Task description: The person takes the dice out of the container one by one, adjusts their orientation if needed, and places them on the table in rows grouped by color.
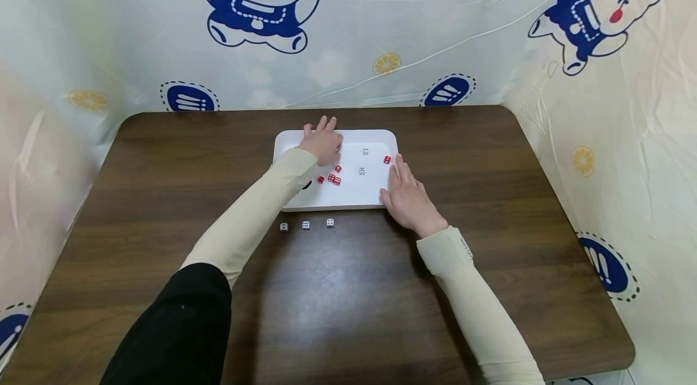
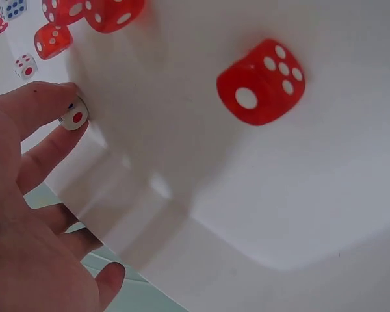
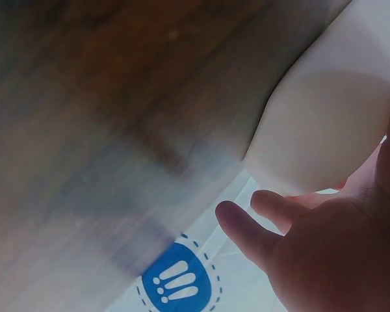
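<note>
Pinching a small white plastic die with a red single pip (image 2: 78, 117) between thumb and finger, the person's left hand (image 1: 322, 145) is over the left part of a white rectangular tray with rounded corners (image 1: 356, 196); its other fingers spread out toward the tray's far edge. The right hand (image 1: 409, 198) lies along the tray's right side, its fingers extended and curled round nothing, the thumb at the near right corner. The two hands are well apart, with the tray's bare middle between them.

Five red dice with white pips share the tray: four sit in a loose cluster (image 1: 331, 178) just on the near side of the left hand, two of them seemingly touching, and a single red die (image 1: 387, 160) lies near the right edge, close to the right hand's fingertips. Between them are two other white dice, one farther back (image 1: 365, 151) and one nearer (image 1: 362, 171).

In front of the tray, three white dice (image 1: 306, 225) stand in a spaced row on the dark brown wood-grain table (image 1: 190, 155). Cream sleeves (image 1: 264, 198) cover both forearms, with black fabric (image 1: 179, 318) higher on the left arm. Behind hangs a pale sheet printed with navy-outlined cartoon animals (image 1: 261, 19) and orange slices (image 1: 386, 63).
</note>
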Demonstrator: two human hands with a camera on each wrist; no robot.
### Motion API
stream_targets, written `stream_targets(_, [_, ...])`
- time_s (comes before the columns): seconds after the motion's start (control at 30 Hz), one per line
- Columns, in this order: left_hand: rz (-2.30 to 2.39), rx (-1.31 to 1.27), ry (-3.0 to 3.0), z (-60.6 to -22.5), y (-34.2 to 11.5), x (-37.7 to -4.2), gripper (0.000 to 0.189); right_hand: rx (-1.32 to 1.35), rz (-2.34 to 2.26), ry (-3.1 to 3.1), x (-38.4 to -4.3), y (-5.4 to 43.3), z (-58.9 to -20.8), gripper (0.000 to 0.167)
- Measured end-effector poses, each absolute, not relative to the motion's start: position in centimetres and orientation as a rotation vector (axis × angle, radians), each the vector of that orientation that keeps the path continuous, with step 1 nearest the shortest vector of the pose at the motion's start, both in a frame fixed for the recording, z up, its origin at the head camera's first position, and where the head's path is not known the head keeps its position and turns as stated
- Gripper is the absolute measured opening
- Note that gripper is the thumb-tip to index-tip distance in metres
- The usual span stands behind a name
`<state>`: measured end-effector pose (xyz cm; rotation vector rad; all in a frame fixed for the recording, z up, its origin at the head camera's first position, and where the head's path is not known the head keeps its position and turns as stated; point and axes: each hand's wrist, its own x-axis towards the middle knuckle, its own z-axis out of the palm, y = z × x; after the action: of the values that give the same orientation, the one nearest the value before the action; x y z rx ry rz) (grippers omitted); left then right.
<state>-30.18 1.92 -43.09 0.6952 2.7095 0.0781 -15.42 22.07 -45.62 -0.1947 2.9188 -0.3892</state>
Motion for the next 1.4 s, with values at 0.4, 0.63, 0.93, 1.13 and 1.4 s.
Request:
stream_targets(0.4, [0.075, 0.693, 2.714, -43.5, 2.0, -30.4, 0.025, -0.179, -0.379, 2.905, -15.4, 22.0, -45.5, 0.07])
stream_targets(0.63, [0.076, 0.697, 2.709, -43.8, 1.7, -30.6, 0.02, -0.19, -0.371, 2.916, -15.4, 21.9, -45.6, 0.068])
stream_targets(0.93, [0.071, 0.701, 2.7, -43.6, 1.7, -30.6, 0.019, -0.181, -0.366, 2.914, -15.4, 22.0, -45.6, 0.069])
stream_targets(1.13, [0.061, 0.715, 2.71, -42.8, 1.7, -30.0, 0.018, -0.176, -0.358, 2.906, -15.3, 21.9, -45.4, 0.069])
stream_targets(1.4, [0.024, 0.757, 2.72, -42.2, 1.7, -29.6, 0.02, -0.185, -0.367, 2.911, -15.4, 22.0, -45.5, 0.069])
